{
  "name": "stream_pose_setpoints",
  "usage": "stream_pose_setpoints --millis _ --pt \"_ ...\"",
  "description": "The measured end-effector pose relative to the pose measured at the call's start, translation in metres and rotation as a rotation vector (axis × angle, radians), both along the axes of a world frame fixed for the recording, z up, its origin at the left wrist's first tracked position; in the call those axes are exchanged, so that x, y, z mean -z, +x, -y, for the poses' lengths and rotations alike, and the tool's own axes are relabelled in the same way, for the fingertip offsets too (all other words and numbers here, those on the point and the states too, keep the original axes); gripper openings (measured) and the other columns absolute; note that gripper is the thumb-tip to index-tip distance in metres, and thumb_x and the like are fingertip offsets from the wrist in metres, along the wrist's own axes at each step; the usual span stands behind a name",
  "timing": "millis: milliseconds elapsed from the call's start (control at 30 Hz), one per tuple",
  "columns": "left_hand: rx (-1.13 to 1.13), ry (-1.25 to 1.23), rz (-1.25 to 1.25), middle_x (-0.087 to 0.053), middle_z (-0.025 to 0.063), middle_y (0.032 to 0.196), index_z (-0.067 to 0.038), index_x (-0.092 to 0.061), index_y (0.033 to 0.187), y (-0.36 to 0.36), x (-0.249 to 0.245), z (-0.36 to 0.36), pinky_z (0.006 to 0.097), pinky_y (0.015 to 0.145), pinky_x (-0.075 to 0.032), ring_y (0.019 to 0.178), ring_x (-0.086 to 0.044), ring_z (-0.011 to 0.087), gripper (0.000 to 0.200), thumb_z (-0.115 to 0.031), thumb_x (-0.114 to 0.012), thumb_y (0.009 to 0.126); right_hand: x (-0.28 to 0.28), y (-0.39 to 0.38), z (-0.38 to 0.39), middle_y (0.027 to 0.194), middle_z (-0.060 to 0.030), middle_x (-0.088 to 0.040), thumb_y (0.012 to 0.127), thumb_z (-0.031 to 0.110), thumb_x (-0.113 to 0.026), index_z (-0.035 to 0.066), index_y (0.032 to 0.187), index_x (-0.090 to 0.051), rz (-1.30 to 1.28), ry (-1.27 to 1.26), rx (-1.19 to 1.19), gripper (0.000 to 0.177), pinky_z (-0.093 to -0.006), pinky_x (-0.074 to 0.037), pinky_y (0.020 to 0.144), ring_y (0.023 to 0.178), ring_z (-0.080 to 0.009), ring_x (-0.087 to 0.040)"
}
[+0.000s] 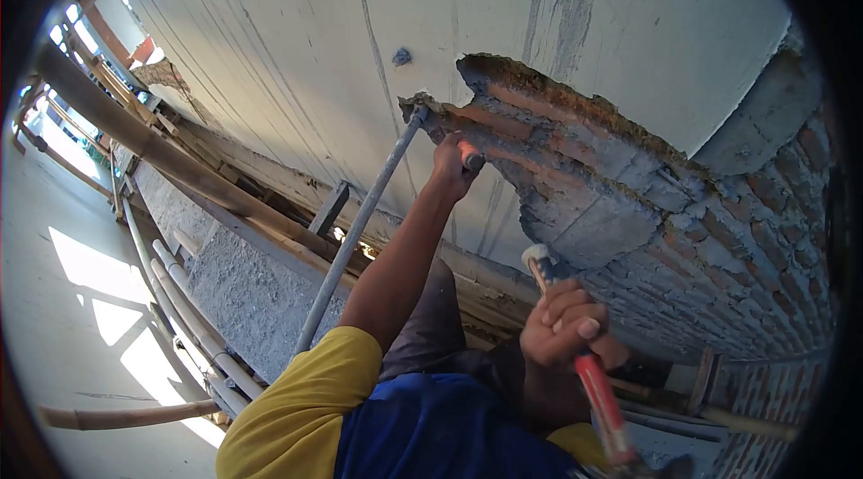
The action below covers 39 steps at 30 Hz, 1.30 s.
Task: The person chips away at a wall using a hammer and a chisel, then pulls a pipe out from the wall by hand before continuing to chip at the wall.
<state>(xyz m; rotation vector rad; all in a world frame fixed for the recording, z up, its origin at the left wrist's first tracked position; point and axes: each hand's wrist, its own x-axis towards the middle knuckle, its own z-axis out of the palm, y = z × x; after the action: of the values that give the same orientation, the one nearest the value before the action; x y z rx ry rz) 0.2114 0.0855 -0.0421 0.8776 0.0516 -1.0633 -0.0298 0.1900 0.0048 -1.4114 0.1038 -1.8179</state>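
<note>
Against the broken edge of the plaster, my left hand point(452, 172) is closed around an orange-handled chisel point(471, 156); its blade is hidden by the hand and wall. Lower right, my right hand point(568, 326) wraps round the red handle of a hammer point(604, 403). The handle's pale butt end point(537, 255) sticks out above the fist, while the dark head hangs near the bottom edge, blurred. Exposed brick and rough mortar point(575, 164) lie beside the chisel, bordered by cream plaster point(431, 21).
A grey pipe point(364, 218) slants from the wall, left of my forearm. Bamboo poles point(171, 160) and a dusty plank point(238, 290) run along the left. Bare brickwork point(746, 254) spreads to the right, and a wooden post point(706, 380) stands lower right.
</note>
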Motion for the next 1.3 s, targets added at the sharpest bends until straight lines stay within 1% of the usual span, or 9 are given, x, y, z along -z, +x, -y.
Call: stream_pose_setpoints --millis 133,233,400,533,667,767,1067,1200,1300 --pt "0.011 0.024 0.069 -0.044 0.0008 0.061 -0.012 -0.041 0.084 -0.006 0.006 -0.001 0.0269 0.038 -0.039 0.046 -0.047 0.0132 0.017 -0.028 -0.047 0.090 0.110 0.039 0.028 0.062 -0.0203 -0.055 0.086 0.011 -0.055 -0.002 0.096 -0.055 -1.089 0.189 0.046 0.017 -0.0383 -0.043 0.052 0.059 -0.0368 -0.058" --pt "-0.021 0.006 0.104 -0.044 0.0005 0.061 -0.012 -0.041 0.083 0.005 -0.003 0.007 0.0266 0.039 -0.041 0.046 -0.046 0.0132 0.018 -0.027 -0.047 0.090 0.084 0.020 0.001 0.065 -0.0245 -0.053 0.085 0.010 -0.056 -0.002 0.100 -0.054 -1.089 0.352 -0.029 0.019 -0.0423 -0.043 0.059 0.069 -0.0441 -0.056" --pt "-0.014 -0.010 0.013 -0.044 0.0013 0.062 -0.011 -0.040 0.083 -0.001 0.004 0.000 0.0263 0.040 -0.043 0.046 -0.047 0.0138 0.019 -0.027 -0.047 0.090 -0.005 -0.009 -0.003 0.064 -0.0053 -0.050 0.090 0.007 -0.050 0.001 0.081 -0.049 -0.422 0.161 0.024 0.011 -0.0305 -0.042 0.048 0.049 -0.0159 -0.048" --pt "-0.016 0.015 0.005 -0.044 0.0020 0.064 -0.011 -0.040 0.083 0.000 -0.001 0.001 0.0260 0.041 -0.044 0.046 -0.046 0.0139 0.019 -0.026 -0.047 0.091 -0.043 0.003 0.004 0.060 -0.0028 -0.052 0.091 0.008 -0.046 0.008 0.074 -0.042 0.254 -0.020 -0.074 0.018 -0.0270 -0.040 0.046 0.048 -0.0124 -0.049" --pt "0.014 -0.027 0.062 -0.044 0.0021 0.066 -0.010 -0.040 0.084 -0.004 0.000 -0.003 0.0261 0.043 -0.045 0.048 -0.047 0.0137 0.018 -0.026 -0.046 0.091 0.103 0.035 0.032 0.074 -0.0118 -0.056 0.087 0.007 -0.053 -0.003 0.099 -0.052 -1.100 0.280 0.049 0.015 -0.0347 -0.047 0.067 0.062 -0.0237 -0.055" --pt "-0.016 -0.059 0.016 -0.044 0.0024 0.067 -0.010 -0.039 0.086 0.003 0.008 0.004 0.0269 0.043 -0.046 0.050 -0.048 0.0138 0.018 -0.026 -0.046 0.091 0.082 0.000 0.019 0.074 -0.0147 -0.057 0.085 0.008 -0.057 -0.006 0.102 -0.052 -1.172 0.489 -0.041 0.023 -0.0355 -0.047 0.071 0.068 -0.0254 -0.057" --pt "0.051 0.012 0.064 -0.045 0.0024 0.069 -0.009 -0.040 0.087 0.003 0.008 0.002 0.0271 0.044 -0.047 0.052 -0.050 0.0132 0.018 -0.025 -0.046 0.091 -0.054 -0.001 0.015 0.062 -0.0042 -0.051 0.090 0.007 -0.050 0.006 0.076 -0.048 0.381 -0.051 -0.089 0.014 -0.0285 -0.043 0.053 0.054 -0.0152 -0.052" --pt "0.046 -0.012 0.088 -0.045 0.0026 0.069 -0.009 -0.040 0.087 0.001 0.009 0.000 0.0273 0.044 -0.047 0.052 -0.051 0.0139 0.019 -0.026 -0.046 0.090 0.136 0.032 0.046 0.059 -0.0037 -0.051 0.089 0.010 -0.053 0.007 0.074 -0.053 -1.118 0.302 -0.009 0.016 -0.0317 -0.044 0.056 0.058 -0.0193 -0.054" --pt "0.022 -0.030 0.100 -0.046 0.0032 0.069 -0.008 -0.040 0.088 -0.001 0.008 -0.004 0.0275 0.045 -0.048 0.052 -0.051 0.0147 0.020 -0.027 -0.047 0.090 0.080 0.007 0.023 0.058 -0.0047 -0.052 0.086 0.016 -0.062 0.007 0.073 -0.054 -0.940 0.508 0.008 0.018 -0.0338 -0.042 0.055 0.056 -0.0188 -0.055"
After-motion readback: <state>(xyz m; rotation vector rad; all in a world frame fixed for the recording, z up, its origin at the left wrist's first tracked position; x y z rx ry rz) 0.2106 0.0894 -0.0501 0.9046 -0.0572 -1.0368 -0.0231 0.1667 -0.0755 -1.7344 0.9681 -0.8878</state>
